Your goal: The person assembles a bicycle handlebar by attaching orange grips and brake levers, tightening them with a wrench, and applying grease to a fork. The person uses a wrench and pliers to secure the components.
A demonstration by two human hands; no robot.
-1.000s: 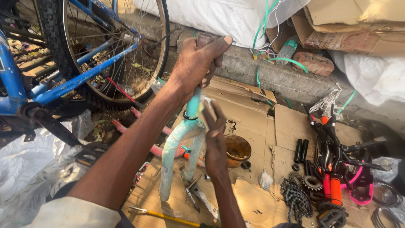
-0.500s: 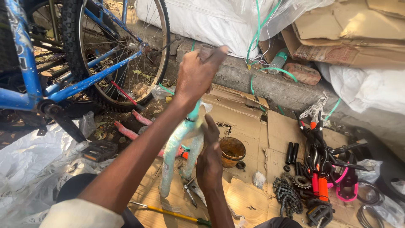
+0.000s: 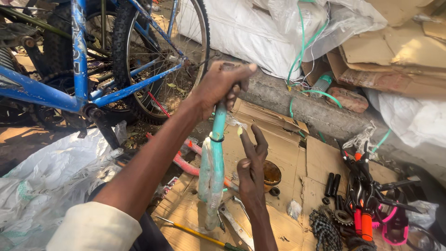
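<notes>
While the left hand (image 3: 222,88) is clenched around the top of the teal bicycle fork (image 3: 214,158), holding it upright above the flattened cardboard (image 3: 320,158) on the ground, the right hand (image 3: 251,169) is released and grasps nothing, its fingers (image 3: 245,144) spread and lifted just beside the fork's steerer, near the dark ring (image 3: 215,138) that sits around the tube. Thin clear plastic wrapping hangs loosely about the fork's legs, whose lower ends reach down toward a flat metal spanner (image 3: 234,223) and a yellow-handled tool (image 3: 197,234) lying on the cardboard. By the look of it, the step in hand is work on the ring at the steerer, with the fork steadied from above. A next move would call for the free fingers to close on the ring without tilting the fork, and for the upper grip to stay firm. Off to the right lie a bicycle chain (image 3: 323,230), small black grips (image 3: 332,185) and handlebar parts; a blue bicycle (image 3: 79,69) stands to the left.
</notes>
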